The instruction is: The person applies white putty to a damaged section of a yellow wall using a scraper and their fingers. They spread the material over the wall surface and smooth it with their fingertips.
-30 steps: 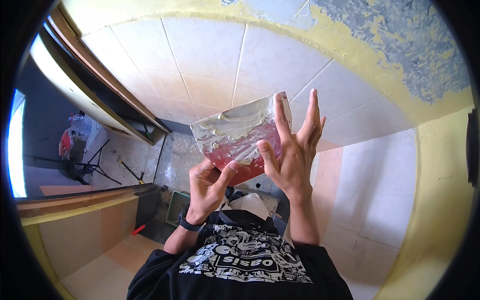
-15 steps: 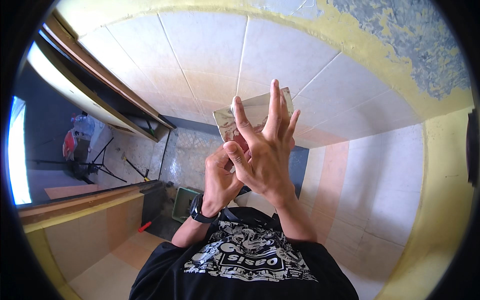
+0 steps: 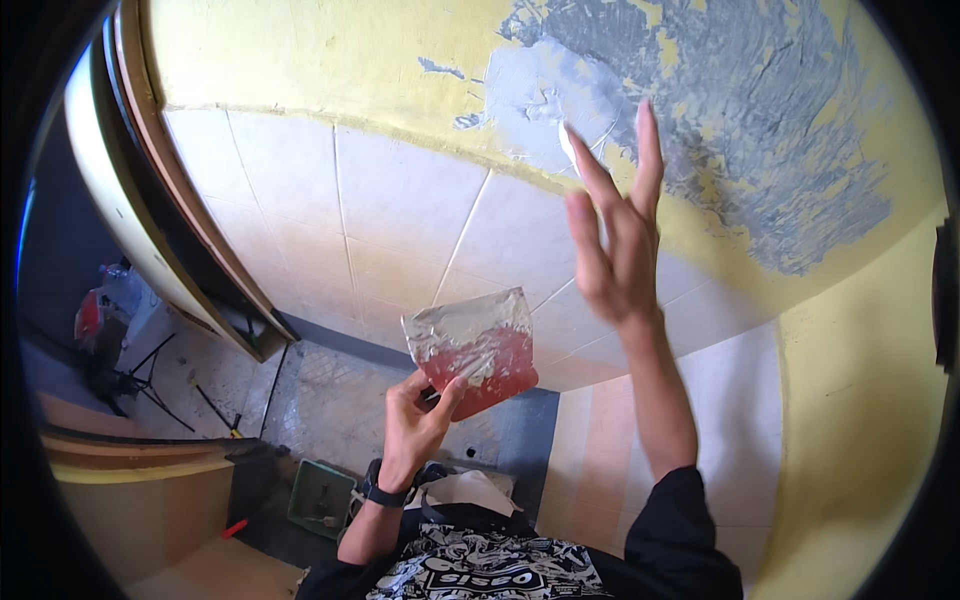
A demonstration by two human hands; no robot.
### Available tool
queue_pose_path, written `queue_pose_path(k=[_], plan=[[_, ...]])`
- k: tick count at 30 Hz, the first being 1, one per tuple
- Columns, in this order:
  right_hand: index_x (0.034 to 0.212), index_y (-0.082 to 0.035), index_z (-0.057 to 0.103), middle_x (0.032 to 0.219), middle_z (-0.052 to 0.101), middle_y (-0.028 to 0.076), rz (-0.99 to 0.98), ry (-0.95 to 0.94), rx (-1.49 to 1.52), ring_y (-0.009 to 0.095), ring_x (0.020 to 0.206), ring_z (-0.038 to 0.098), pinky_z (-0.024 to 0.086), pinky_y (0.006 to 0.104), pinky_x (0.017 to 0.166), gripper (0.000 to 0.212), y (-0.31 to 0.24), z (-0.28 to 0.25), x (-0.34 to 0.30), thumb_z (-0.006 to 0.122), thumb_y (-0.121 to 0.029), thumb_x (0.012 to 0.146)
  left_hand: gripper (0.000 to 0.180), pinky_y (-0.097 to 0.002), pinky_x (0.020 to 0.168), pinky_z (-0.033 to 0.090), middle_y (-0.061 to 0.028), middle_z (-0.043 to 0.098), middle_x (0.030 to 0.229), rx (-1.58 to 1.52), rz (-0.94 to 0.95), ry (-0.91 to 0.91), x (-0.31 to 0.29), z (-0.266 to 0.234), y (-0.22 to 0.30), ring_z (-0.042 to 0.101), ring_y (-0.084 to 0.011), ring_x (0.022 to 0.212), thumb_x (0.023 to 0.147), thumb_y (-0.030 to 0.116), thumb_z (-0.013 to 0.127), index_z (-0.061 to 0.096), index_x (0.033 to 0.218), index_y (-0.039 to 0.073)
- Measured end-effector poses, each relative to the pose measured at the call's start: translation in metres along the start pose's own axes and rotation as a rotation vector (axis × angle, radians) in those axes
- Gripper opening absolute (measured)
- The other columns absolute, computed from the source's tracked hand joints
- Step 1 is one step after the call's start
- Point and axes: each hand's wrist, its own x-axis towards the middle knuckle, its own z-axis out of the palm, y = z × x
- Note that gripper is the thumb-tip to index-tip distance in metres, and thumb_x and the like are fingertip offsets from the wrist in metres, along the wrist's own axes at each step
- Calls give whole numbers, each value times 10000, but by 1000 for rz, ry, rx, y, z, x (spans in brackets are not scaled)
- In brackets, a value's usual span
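My left hand grips a flat, square red putty spreader by its lower left corner, thumb on top. Pale grey putty smears its upper half. My right hand is raised to the wall, fingers apart and slightly blurred, with no tool in it. A white dab shows by the index fingertip; whether it sits on the finger or the wall I cannot tell. Just past the fingertips lies a smooth, light grey patch of putty, beside a wide, rough area of darker grey filler on the yellow wall.
Pale tiles cover the lower wall, below the yellow paint. At left stands an open door, with a black tripod beyond it. A green tray and a red-handled object lie low on the left.
My right hand has left the spreader and moved up to the wall. My left hand has lowered with the spreader, whose red face now shows. The view has tilted up toward the wall.
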Motion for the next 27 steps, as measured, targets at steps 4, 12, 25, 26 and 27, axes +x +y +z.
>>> queue_pose_path(k=[4,12,25,26,27], plan=[[1471,-286,566,1705,92,184,-256,-40,-452,369,1569,149,28,769,1168,582,34,17,52,395,-618,1024,205,-223,647,473,-15,733,890,-135,16,34,-9,2,-16,598,-45,744,976,135,714,744,1083,-38],[1557,-429,395,1721,110,-37,-500,-118,-978,256,1580,85,66,760,1197,727,59,13,63,383,-788,924,175,-254,799,506,-55,732,1010,-146,-75,95,-21,-19,-37,623,-85,903,972,42,693,727,1115,-55],[1549,46,278,1140,693,295,-976,27,-1420,384,1019,711,556,426,933,711,14,-43,94,643,-92,955,150,-223,685,448,-20,711,894,-145,41,187,-17,-26,-11,598,-53,782,978,123,710,733,999,-23],[1561,41,260,1152,691,297,-1117,134,-1492,391,1030,706,549,429,948,724,17,-40,95,638,-107,962,150,-223,685,448,-20,711,894,-152,49,189,-15,-24,-7,598,-53,782,978,123,710,733,999,-23],[1398,-19,493,1366,548,232,-731,110,-881,370,1237,563,455,497,1067,553,14,-35,75,635,-327,961,138,-219,694,445,-18,710,899,-215,91,191,-12,-20,-3,598,-52,790,987,111,696,730,1001,-22]])
